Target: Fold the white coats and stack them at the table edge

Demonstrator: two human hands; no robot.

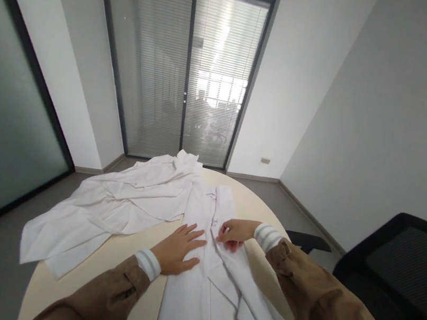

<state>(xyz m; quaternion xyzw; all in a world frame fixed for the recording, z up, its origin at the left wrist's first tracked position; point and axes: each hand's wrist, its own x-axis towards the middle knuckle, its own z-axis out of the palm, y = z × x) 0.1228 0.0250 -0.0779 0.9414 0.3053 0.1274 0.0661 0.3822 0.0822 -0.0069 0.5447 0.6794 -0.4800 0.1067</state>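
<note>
A long white garment [193,296], like a coat or long shirt, lies in a strip down the round table towards me, its right side folded inward in loose layers. My left hand [178,249] rests flat on its left half with the fingers spread. To the right, my right hand [233,233] has its fingers curled together on the folded edge, pinching the cloth there. The fingertips partly hide what they grip. More white cloth [119,199] spreads wrinkled over the left and far side of the table, with part hanging past the edge.
Under the cloth is a round cream table [259,204]. A black mesh chair [401,273] stands close on the right, its armrest near the table edge. Beyond the table are a glass door with blinds [216,85] and white walls. A frosted glass panel [7,113] stands at left.
</note>
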